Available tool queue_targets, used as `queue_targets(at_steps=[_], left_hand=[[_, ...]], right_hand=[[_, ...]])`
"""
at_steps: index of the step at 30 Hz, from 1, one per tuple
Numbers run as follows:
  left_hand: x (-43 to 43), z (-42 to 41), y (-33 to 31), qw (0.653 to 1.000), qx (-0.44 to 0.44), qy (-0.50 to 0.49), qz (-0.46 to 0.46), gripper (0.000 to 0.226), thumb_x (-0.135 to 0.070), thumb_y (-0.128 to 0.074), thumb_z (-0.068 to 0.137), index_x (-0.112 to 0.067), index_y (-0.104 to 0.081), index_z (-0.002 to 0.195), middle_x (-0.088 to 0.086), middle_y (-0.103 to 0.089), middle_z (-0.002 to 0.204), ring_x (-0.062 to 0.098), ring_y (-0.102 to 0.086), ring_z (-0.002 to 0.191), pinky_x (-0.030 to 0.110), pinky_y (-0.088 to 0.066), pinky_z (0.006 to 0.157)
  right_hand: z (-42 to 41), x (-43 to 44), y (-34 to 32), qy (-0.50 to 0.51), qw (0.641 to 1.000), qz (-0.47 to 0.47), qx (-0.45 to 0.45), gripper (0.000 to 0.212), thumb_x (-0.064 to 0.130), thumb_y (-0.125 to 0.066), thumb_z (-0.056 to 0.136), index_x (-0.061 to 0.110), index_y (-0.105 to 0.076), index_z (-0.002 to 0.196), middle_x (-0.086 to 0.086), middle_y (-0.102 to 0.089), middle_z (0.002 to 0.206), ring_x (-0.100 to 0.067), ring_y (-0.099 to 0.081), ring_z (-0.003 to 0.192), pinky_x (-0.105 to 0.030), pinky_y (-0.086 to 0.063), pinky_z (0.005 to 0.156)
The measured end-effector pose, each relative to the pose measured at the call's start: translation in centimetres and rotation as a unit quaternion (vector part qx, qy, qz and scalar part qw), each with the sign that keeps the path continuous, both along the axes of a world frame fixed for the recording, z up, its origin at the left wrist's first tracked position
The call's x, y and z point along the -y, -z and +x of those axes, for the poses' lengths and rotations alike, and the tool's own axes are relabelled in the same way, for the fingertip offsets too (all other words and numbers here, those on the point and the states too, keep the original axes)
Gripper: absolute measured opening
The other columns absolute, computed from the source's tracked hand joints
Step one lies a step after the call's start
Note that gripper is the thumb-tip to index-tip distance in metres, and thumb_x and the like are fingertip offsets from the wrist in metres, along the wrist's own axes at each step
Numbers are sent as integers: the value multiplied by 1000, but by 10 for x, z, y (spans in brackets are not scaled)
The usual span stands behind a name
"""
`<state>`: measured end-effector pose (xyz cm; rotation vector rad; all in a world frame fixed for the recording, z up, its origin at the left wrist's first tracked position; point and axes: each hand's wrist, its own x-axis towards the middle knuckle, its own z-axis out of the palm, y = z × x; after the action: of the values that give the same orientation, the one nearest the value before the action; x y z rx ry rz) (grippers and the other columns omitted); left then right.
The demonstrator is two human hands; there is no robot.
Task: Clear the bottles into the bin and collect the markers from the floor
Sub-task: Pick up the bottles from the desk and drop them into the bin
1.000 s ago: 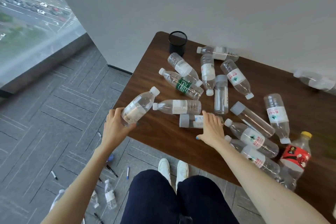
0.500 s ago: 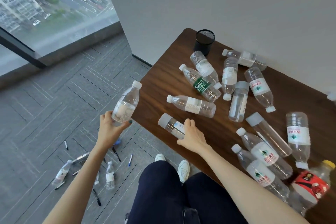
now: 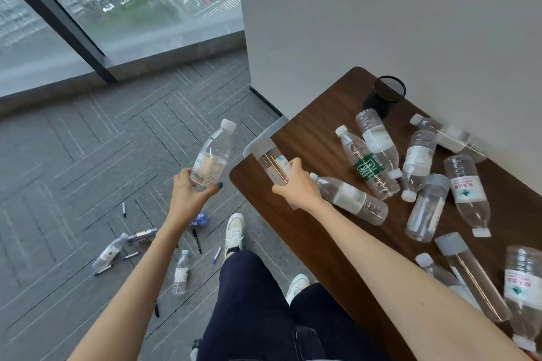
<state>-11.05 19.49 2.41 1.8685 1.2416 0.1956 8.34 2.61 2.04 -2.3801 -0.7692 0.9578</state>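
My left hand (image 3: 190, 195) grips a clear plastic bottle (image 3: 213, 155) with a white cap, held up over the floor left of the table. My right hand (image 3: 296, 187) grips a wide-capped clear bottle (image 3: 269, 160) raised at the table's left corner. Several more clear bottles lie on the brown table (image 3: 311, 132), among them a green-labelled one (image 3: 366, 165) and one just right of my right hand (image 3: 349, 199). On the grey carpet lie bottles (image 3: 110, 252) (image 3: 180, 272) and several markers (image 3: 197, 240) (image 3: 217, 255) (image 3: 124, 209). No bin is in view.
A black mesh pen cup (image 3: 384, 97) stands at the table's far corner by the white wall. My legs and white shoes (image 3: 234, 231) are beside the table edge. A floor-length window (image 3: 117, 9) runs along the far left.
My right hand has lifted the wide-capped bottle off the table towards its left corner. My left hand still holds its bottle. The view has swung left, showing more floor.
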Motion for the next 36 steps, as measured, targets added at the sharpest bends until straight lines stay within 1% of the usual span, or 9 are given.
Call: queue_targets(at_steps=[2, 7, 12, 16, 21, 24, 27, 31, 36], left_hand=[[-17, 14, 2, 1000, 0, 9, 1, 53, -35, -81, 74, -18, -47, 111, 7, -50, 115, 23, -55, 105, 42, -49, 91], [-83, 61, 11, 998, -3, 64, -25, 53, -36, -80, 74, -19, -47, 111, 6, -54, 115, 21, -55, 102, 36, -47, 85], [-153, 112, 18, 989, -29, 132, -67, 52, -41, -78, 74, -20, -46, 109, 4, -59, 112, 19, -60, 97, 38, -52, 81], [-195, 160, 22, 976, -71, 187, -81, 57, -45, -77, 75, -16, -46, 112, 4, -60, 109, 18, -58, 90, 35, -47, 74], [-218, 222, 38, 952, -119, 259, -112, 75, -52, -76, 72, -11, -44, 126, 6, -60, 118, 22, -59, 101, 41, -51, 87], [-219, 259, 45, 936, -175, 289, -98, 103, -62, -66, 77, -14, -12, 151, 22, -32, 151, 37, -37, 135, 51, -28, 114], [-220, 278, 48, 915, -214, 336, -58, 102, -66, -49, 86, -23, 15, 152, 21, 0, 161, 38, -6, 148, 53, -3, 118], [-231, 277, 59, 916, -175, 354, -68, 90, -54, -53, 91, -21, 1, 155, 16, -9, 161, 37, -11, 147, 53, -12, 117], [-249, 264, 67, 927, -121, 340, -98, 52, -35, -55, 94, -12, -45, 139, 13, -48, 143, 29, -44, 131, 47, -36, 107]], right_hand=[[8, -15, 0, 17, 1000, -7, -1, 68, 40, -68, 82, 19, -26, 131, -8, -50, 134, -25, -59, 111, -38, -58, 80], [35, -65, 4, 74, 997, -18, 7, 65, 38, -68, 83, 17, -28, 130, -8, -51, 132, -23, -59, 106, -26, -44, 67], [58, -118, 9, 185, 982, -30, -19, 58, 35, -69, 83, 15, -33, 123, -5, -55, 119, -20, -55, 91, -32, -43, 71], [82, -150, 11, 272, 961, -33, -48, 55, 38, -68, 83, 13, -37, 122, -3, -58, 109, -24, -61, 97, -36, -48, 76], [107, -171, 12, 376, 924, -26, -67, 56, 38, -69, 81, 10, -41, 119, -7, -57, 114, -28, -59, 104, -41, -49, 87], [116, -178, 13, 423, 903, -11, -78, 54, 38, -69, 81, 9, -42, 118, -8, -58, 113, -26, -59, 98, -40, -50, 84], [121, -182, 17, 462, 882, 3, -96, 57, 40, -70, 80, 10, -42, 119, -7, -58, 114, -27, -60, 102, -43, -50, 89], [117, -189, 23, 492, 860, 15, -136, 51, 36, -69, 82, 11, -42, 117, -5, -57, 112, -23, -58, 97, -34, -48, 77], [114, -208, 33, 495, 856, 3, -148, 53, 37, -68, 83, 11, -38, 118, -6, -54, 116, -26, -58, 103, -42, -51, 85]])
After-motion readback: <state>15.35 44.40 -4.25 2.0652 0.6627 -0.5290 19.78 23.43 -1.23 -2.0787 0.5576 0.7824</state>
